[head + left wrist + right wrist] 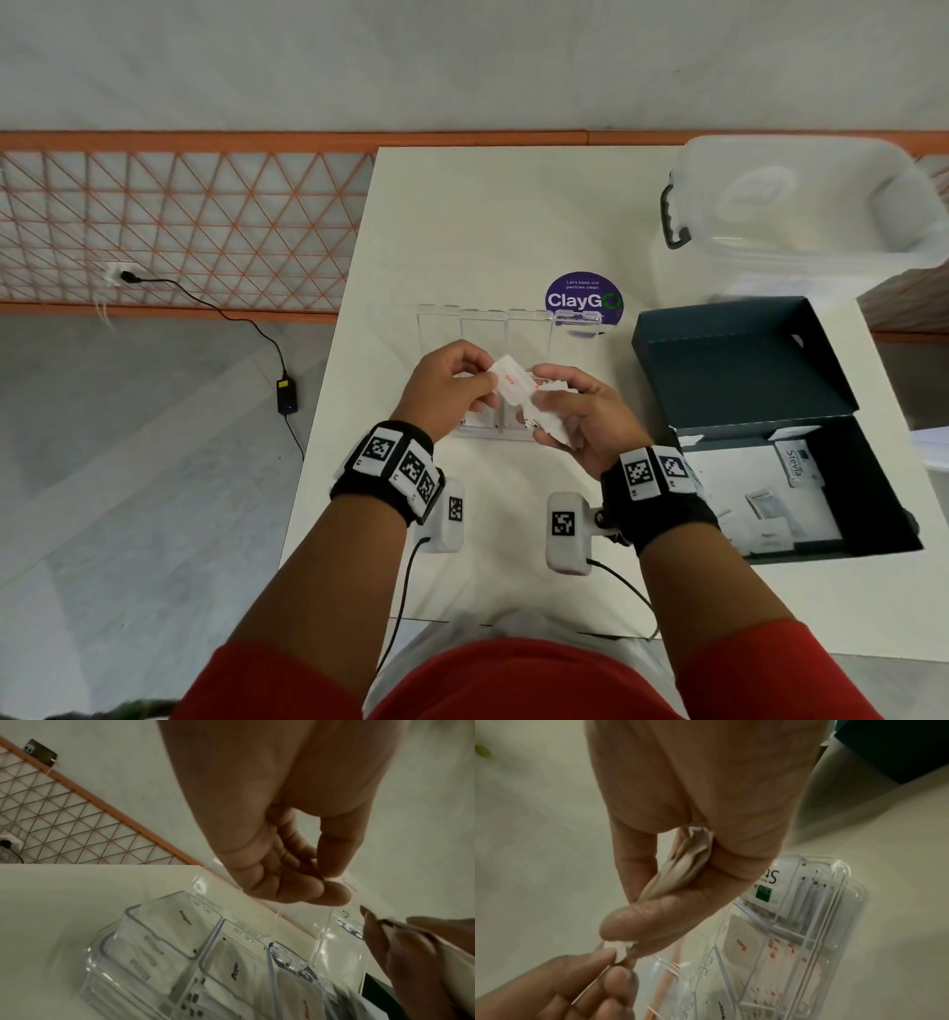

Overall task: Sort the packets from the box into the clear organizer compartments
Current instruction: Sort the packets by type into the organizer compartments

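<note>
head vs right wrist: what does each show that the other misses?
Head only: the dark box with leftover packets, the lidded plastic bin, the ClayGo sticker, and the organizer's raised lids.

Right wrist only: print on packets already sorted in the organizer, red-lettered ones beside a green-logo one, and the wad of packets gripped in the right hand.

Both: the left hand pinching one white packet that the right hand also holds.

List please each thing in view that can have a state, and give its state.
clear organizer: lids up, packets in its compartments.
dark box: lid open, packets inside.
red-print packet: pinched by left hand, above the organizer.
packet bundle: gripped in right hand.
plastic bin: lid on.
power adapter: plugged in, blue light on.
</note>
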`<state>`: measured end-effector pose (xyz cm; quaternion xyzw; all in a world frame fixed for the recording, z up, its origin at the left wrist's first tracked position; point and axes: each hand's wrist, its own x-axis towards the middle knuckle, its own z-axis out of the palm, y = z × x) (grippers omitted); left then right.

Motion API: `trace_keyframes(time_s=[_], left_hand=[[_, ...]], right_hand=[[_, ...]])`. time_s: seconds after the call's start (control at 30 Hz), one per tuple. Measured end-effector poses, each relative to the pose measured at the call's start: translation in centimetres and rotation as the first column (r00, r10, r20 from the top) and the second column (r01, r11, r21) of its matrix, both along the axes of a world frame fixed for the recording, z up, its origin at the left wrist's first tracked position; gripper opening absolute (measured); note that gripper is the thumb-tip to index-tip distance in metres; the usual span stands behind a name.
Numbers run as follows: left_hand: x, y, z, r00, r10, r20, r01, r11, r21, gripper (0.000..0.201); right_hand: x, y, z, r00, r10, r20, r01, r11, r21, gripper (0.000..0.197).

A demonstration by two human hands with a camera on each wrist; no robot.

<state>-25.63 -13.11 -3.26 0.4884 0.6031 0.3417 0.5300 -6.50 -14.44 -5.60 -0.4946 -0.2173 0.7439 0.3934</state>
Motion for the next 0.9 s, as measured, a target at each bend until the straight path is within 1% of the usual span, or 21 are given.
trace_keyframes(time_s=[0.1,0.17,0.23,0.33,0.4,0.5,0.57,0.67,0.7,0.73,0.77,0.8,0.83,0.87,0.9], left_hand=[[-0.1,0.0,0.4,0.998,0.007,0.069,-0.008,1.0,0.025,0.024],[-0.1,0.1,0.4,0.999,-0.002,0.051,0.001,1.0,0.029,0.027],[-0.1,0.2,0.1,1.0,0.002,0.008,-0.003,1.0,0.029,0.025],[0.0,0.4,-0.6,0.995,0.033,-0.097,-0.03,0.999,0.032,0.018],[0.2,0.6,-1.1,0.983,0.018,-0.185,-0.013,0.999,0.031,0.015],[1.1,0.9,-1.8,0.949,-0.077,-0.305,0.079,0.997,-0.006,0.013],[1.9,1.1,-2.2,0.912,-0.142,-0.385,0.141,0.99,-0.033,0.012],[3.1,1.1,-2.8,0.862,-0.186,-0.471,0.202,0.979,-0.017,0.011],[3.2,1.1,-2.9,0.838,-0.171,-0.519,0.211,0.977,0.018,0.009],[3.1,1.0,-2.9,0.817,-0.123,-0.564,0.197,0.978,0.073,0.007],[2.8,0.9,-3.0,0.803,-0.035,-0.595,0.147,0.979,0.141,0.006],[2.4,0.8,-3.1,0.786,0.075,-0.613,0.068,0.976,0.207,0.008],[1.7,0.7,-3.2,0.753,0.184,-0.631,-0.017,0.965,0.261,0.008],[1.0,0.5,-3.5,0.711,0.268,-0.65,-0.089,0.952,0.294,0.011],[0.3,0.4,-3.7,0.674,0.313,-0.669,-0.153,0.945,0.288,0.017]], right_hand=[[0.1,-0.1,0.2,1.0,-0.012,0.006,0.012,1.0,-0.005,0.028],[0.1,-0.1,0.2,1.0,-0.019,0.018,0.019,1.0,-0.013,0.027],[0.3,-0.2,0.2,0.999,-0.041,0.032,0.041,0.999,-0.023,0.026],[0.9,-0.1,0.2,0.994,-0.1,0.032,0.101,0.995,-0.027,0.026],[1.5,-0.1,0.2,0.99,-0.137,0.032,0.138,0.99,-0.02,0.026],[2.5,-0.2,0.0,0.981,-0.189,0.033,0.19,0.981,-0.025,0.025],[3.0,-0.4,-0.1,0.978,-0.203,0.052,0.205,0.978,-0.042,0.024],[3.5,-0.6,-0.4,0.977,-0.196,0.086,0.204,0.974,-0.097,0.024],[3.6,-0.6,-0.6,0.976,-0.197,0.097,0.208,0.971,-0.116,0.024],[3.7,-0.6,-0.8,0.974,-0.203,0.105,0.216,0.967,-0.134,0.025],[3.8,-0.6,-0.9,0.97,-0.214,0.112,0.229,0.962,-0.149,0.028],[3.9,-0.6,-1.1,0.965,-0.236,0.117,0.253,0.953,-0.165,0.032],[3.9,-0.5,-1.3,0.959,-0.259,0.117,0.277,0.943,-0.184,0.036],[4.0,-0.5,-1.5,0.952,-0.283,0.112,0.301,0.931,-0.207,0.038],[4.0,-0.5,-1.5,0.952,-0.287,0.109,0.305,0.926,-0.222,0.037]])
